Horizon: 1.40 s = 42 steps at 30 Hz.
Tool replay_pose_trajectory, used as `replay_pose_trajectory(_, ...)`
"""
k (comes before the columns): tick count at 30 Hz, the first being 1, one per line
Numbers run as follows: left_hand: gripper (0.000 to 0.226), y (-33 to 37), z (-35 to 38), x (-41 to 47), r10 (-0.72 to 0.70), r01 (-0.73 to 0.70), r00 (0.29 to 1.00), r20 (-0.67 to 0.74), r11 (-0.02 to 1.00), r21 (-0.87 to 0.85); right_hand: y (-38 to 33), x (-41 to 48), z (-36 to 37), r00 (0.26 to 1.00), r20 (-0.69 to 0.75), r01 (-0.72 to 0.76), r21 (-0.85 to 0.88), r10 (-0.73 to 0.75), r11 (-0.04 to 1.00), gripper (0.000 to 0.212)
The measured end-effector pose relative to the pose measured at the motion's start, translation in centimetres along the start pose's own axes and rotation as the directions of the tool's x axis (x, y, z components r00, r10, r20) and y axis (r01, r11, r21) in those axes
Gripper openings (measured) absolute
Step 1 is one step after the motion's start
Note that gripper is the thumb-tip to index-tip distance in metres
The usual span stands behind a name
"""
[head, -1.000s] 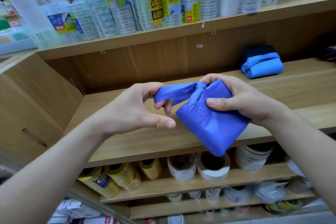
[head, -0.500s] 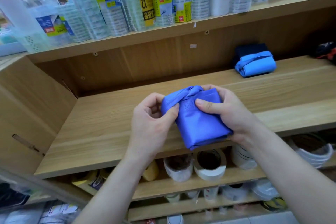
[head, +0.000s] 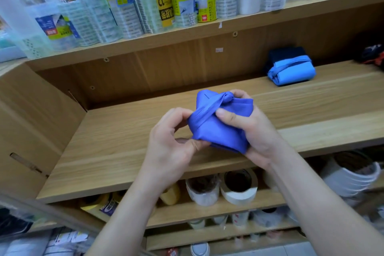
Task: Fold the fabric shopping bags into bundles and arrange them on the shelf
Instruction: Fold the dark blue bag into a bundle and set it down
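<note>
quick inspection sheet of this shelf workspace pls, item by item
surface: wooden shelf, bare light wood.
job's things: violet-blue bag bundle held over the shelf, strap wrapped round it; light blue bundle at back right, dark navy bundle behind it.
clutter: dark item at the right edge, unclear.
hands: left hand pinches the held bundle's lower edge; right hand grips its right side.
cables: nothing seen.
surroundings: tape rolls on the shelf above; larger rolls below.

Light wooden shelving (head: 124, 151) carries packaged tape rolls (head: 116, 6) up top (loose rolls (head: 239, 187) sit lower down).
</note>
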State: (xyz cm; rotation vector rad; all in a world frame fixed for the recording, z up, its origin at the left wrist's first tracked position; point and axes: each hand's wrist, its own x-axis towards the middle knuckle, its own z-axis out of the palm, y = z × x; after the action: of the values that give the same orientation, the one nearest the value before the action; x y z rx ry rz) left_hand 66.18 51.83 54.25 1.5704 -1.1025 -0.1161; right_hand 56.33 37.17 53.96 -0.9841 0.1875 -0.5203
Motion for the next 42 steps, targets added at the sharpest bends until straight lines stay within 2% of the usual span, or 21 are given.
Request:
replay_pose_trajectory(2,0.028,-0.1,-0.2,0.3,0.025,-0.024,1.0,-0.012,0.999,0.044,-0.1,-0.2,-0.2,0.99,0.1,-0.092,-0.052,0.097,0.994,0.048)
replay_pose_trajectory(4,0.028,0.1,0.2,0.6,0.023,-0.023,0.999,-0.041,1.0,0.006,0.1,0.0,-0.2,0.999,0.034,0.009,-0.06,-0.007,0.998,0.051)
replay_pose_trajectory(6,0.031,0.3,0.9,1.0,-0.043,0.034,0.996,-0.084,0.994,-0.106,0.4,0.3,0.1,0.989,-0.056,0.139,-0.001,-0.139,0.99,0.051)
replay_pose_trajectory(8,0.03,0.3,1.4,1.4,-0.112,0.086,0.987,-0.116,0.974,-0.212,0.7,0.3,0.6,0.978,-0.111,0.186,0.055,-0.179,0.981,0.05)
replay_pose_trajectory(10,0.028,0.1,1.7,1.6,-0.14,0.101,0.979,-0.147,0.965,-0.24,1.0,0.3,0.9,0.966,-0.173,0.207,0.063,-0.194,0.976,0.049)
replay_pose_trajectory(12,0.029,-0.1,2.2,1.6,-0.165,0.105,0.966,-0.2,0.954,-0.28,1.2,0.3,1.4,0.943,-0.242,0.242,0.02,-0.23,0.97,0.048)
replay_pose_trajectory(15,0.024,0.1,3.6,1.5,-0.237,0.102,0.933,-0.272,0.896,-0.433,1.1,0.5,2.4,0.898,-0.319,0.308,-0.042,-0.305,0.951,0.049)
replay_pose_trajectory(17,0.021,0.3,4.0,1.3,-0.293,0.117,0.923,-0.248,0.831,-0.543,0.8,0.6,2.8,0.878,-0.349,0.334,-0.039,-0.326,0.942,0.047)
replay_pose_trajectory(20,0.014,0.5,3.6,0.7,-0.286,0.141,0.952,-0.107,0.723,-0.676,0.2,0.7,2.9,0.906,-0.327,0.307,0.065,-0.271,0.949,0.044)
replay_pose_trajectory(21,0.015,0.5,3.5,0.5,-0.276,0.142,0.956,-0.099,0.733,-0.666,0.2,0.7,2.8,0.915,-0.322,0.289,0.103,-0.243,0.952,0.043)
replay_pose_trajectory(22,0.015,0.4,3.4,0.4,-0.264,0.132,0.955,-0.135,0.787,-0.602,0.3,0.8,2.8,0.919,-0.328,0.272,0.132,-0.217,0.953,0.042)
replay_pose_trajectory(24,0.016,0.3,3.5,0.3,-0.194,0.102,0.937,-0.289,0.947,-0.306,0.8,1.0,2.9,0.915,-0.365,0.252,0.176,-0.174,0.952,0.041)
replay_pose_trajectory(25,0.019,0.4,3.7,0.3,-0.124,0.085,0.925,-0.36,0.989,-0.123,1.1,1.1,3.0,0.909,-0.383,0.251,0.188,-0.164,0.95,0.041)
replay_pose_trajectory(27,0.03,0.7,4.2,0.1,0.012,0.045,0.9,-0.435,0.992,0.119,1.6,1.2,3.1,0.897,-0.406,0.263,0.169,-0.175,0.95,0.041)
replay_pose_trajectory(30,0.032,1.2,4.8,-0.4,0.024,0.049,0.897,-0.441,0.987,0.152,1.9,1.4,3.2,0.829,-0.456,0.343,-0.044,-0.324,0.938,0.044)
replay_pose_trajectory(33,0.028,1.2,5.3,-0.6,0.056,0.016,0.919,-0.39,0.984,0.178,1.9,1.7,3.2,0.716,-0.449,0.402,-0.361,-0.534,0.842,0.044)
replay_pose_trajectory(36,0.014,1.1,5.3,-1.1,0.13,-0.052,0.947,-0.293,0.964,0.261,2.0,1.7,2.8,0.635,-0.434,0.389,-0.535,-0.639,0.75,0.038)
replay_pose_trajectory(39,0.017,0.8,5.3,-1.1,0.137,-0.055,0.959,-0.248,0.949,0.311,2.0,2.1,2.1,0.674,-0.497,0.265,-0.529,-0.547,0.806,0.036)
replay_pose_trajectory(42,0.01,0.6,5.2,-0.8,0.125,-0.017,0.919,-0.375,0.96,0.279,2.1,2.7,1.6,0.742,-0.541,0.147,-0.445,-0.396,0.883,0.026)
